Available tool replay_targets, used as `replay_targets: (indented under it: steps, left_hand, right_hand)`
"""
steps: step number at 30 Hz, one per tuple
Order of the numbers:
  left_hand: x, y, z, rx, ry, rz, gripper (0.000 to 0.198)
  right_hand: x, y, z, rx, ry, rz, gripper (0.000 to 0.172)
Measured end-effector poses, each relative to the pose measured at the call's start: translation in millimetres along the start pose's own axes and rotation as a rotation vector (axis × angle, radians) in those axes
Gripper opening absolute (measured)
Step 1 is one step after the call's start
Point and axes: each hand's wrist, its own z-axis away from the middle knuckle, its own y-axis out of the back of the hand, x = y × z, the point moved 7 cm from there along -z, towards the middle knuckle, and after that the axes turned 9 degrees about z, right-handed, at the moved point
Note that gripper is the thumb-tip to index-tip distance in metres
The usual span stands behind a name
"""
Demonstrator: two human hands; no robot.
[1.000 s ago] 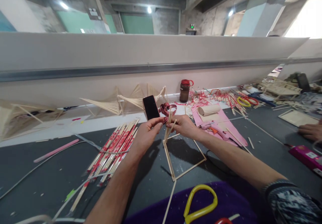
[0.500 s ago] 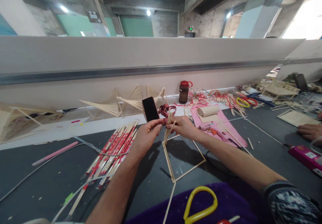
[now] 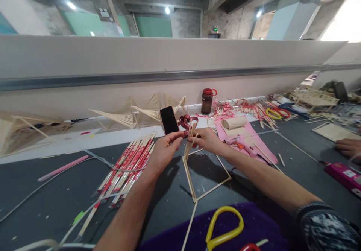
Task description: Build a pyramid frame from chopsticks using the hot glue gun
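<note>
At the near edge of the tabletop (image 3: 165, 215), a yellow handle (image 3: 225, 238) shows over purple cloth (image 3: 262, 222), and a loose stick (image 3: 189, 224) runs from that edge towards the near corner of a four-sided wooden frame (image 3: 213, 189). The frame lies flat around the middle of the tabletop; at its far left corner, slender uprights (image 3: 187, 150) rise to the fingers. The right hand (image 3: 208, 140) pinches a thin stick (image 3: 194, 141) beside them. The left hand (image 3: 166, 150) has thumb and forefinger nearly together by their tops; whether it grips anything cannot be told. Towards the left edge lie red-and-clear wrapped sticks (image 3: 124, 168); right of the frame, a pink glue gun (image 3: 239, 142) rests on a pink sheet (image 3: 262, 151). Near the right edge is another person's hand (image 3: 348, 146). Farther off, a phone (image 3: 169, 120) leans beside a dark red ribbon (image 3: 184, 122), with fan-like stick models (image 3: 120, 118) and a red-capped bottle (image 3: 207, 103) along the far edge.
</note>
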Motion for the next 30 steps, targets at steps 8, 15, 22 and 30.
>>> replay_targets:
  steps: [8, 15, 22, 30]
  left_hand:
    - [35, -10.6, -3, -0.077, -0.225, -0.034, 0.047]
    - [31, -9.0, -3, -0.098, -0.179, 0.078, 0.048]
    - [26, -1.9, -2, 0.032, -0.138, 0.115, 0.041]
    - [71, 11.1, 19, 0.275, -0.248, 0.103, 0.027]
  right_hand:
    - [-1, 0, 0, 0.005, -0.007, 0.015, 0.025]
    - [2, -2, 1, 0.009, -0.026, 0.027, 0.024]
    - [9, 3, 9, 0.032, -0.06, -0.061, 0.029]
    - [19, 59, 38, 0.109, -0.066, -0.084, 0.03]
